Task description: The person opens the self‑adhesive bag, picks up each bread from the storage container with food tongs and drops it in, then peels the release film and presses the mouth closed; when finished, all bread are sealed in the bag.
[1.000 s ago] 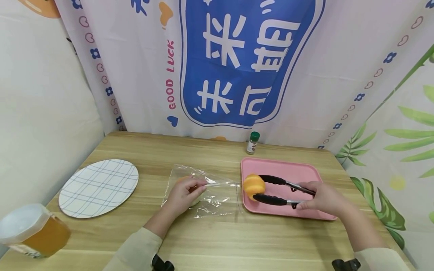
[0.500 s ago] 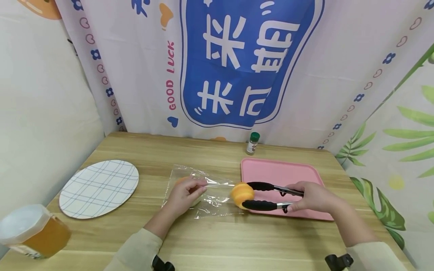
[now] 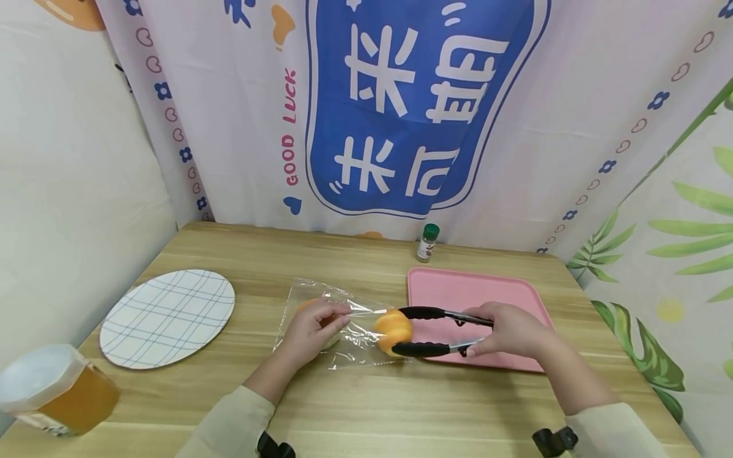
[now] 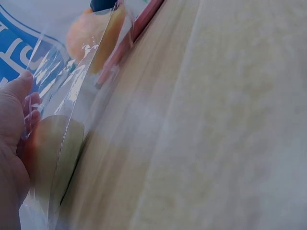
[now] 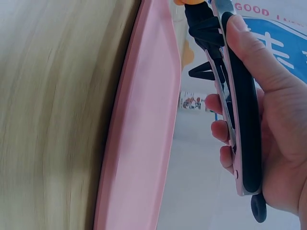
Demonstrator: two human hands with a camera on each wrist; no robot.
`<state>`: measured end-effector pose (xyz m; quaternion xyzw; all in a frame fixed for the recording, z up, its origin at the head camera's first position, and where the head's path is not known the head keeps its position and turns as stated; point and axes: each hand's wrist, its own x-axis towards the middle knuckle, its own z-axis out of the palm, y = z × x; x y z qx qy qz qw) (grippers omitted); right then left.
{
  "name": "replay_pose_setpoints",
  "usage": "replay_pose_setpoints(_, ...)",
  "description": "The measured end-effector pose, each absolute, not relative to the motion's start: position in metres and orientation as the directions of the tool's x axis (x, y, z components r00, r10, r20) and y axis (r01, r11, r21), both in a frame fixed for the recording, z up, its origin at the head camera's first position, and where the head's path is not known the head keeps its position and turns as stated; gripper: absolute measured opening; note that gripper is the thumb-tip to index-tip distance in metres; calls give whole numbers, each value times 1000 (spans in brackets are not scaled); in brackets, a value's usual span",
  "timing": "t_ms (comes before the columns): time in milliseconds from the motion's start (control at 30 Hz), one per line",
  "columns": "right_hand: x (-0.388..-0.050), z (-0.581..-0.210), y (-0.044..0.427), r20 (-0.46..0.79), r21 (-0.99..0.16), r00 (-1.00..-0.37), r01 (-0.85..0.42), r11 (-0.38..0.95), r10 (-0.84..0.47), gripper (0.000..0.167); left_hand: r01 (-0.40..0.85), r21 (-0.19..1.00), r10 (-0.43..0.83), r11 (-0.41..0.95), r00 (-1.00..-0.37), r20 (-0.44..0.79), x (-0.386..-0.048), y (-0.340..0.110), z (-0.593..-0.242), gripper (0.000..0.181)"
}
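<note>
My left hand (image 3: pixel 309 331) pinches the upper film of a clear plastic bag (image 3: pixel 357 356) lying on the table. Inside the bag, partly behind that hand, is a rounded reddish-to-pale-green item (image 4: pixel 55 148); its kind is unclear. My right hand (image 3: pixel 509 331) grips metal tongs with black tips (image 3: pixel 424 349). Between the tips sits a round orange-yellow striped bun (image 3: pixel 392 327), at the bag's right-hand mouth. The left wrist view shows clear film in front of the bun. In the right wrist view, the tongs' black-covered handle (image 5: pixel 244 115) lies in my palm.
A pink tray (image 3: pixel 458 289) lies under and behind the tongs. Behind it stands a green-capped spice jar (image 3: pixel 427 243). To the left are a white checked oval plate (image 3: pixel 166 318) and a lidded tub with amber contents (image 3: pixel 80 397). A printed curtain (image 3: pixel 240 127) hangs behind the table.
My right hand has moved left with the tongs, carrying the bun from over the tray's left edge to the bag's mouth. The left hand stays in place, pinching the film.
</note>
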<state>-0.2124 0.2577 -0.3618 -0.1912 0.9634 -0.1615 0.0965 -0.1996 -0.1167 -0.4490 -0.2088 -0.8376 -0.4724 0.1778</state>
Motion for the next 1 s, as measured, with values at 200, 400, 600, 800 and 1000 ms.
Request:
replay_pose_setpoints(200, -217, -367, 248, -114, -341, -908, -346, 874, -403, 87, 536, 694, 180, 482, -835, 520, -200, -117, -450, 13)
replay_pose_setpoints(400, -219, -367, 250, -105, -336, -909, -348, 875, -403, 87, 551, 678, 184, 487, -823, 537, -201, -117, -451, 14)
replay_pose_setpoints(600, -220, -367, 254, -109, -328, -911, -344, 880, -397, 87, 523, 690, 175, 500, -841, 511, -200, -117, -449, 14)
replay_pose_setpoints(800, -220, -372, 252, -95, -332, -909, -356, 874, -406, 85, 512, 701, 176, 497, -850, 496, -199, -117, -448, 14)
replay_pose_setpoints(1000, -219, -377, 249, -77, -333, -912, -357, 873, -403, 82, 516, 688, 175, 510, -846, 504, -199, -117, -450, 12)
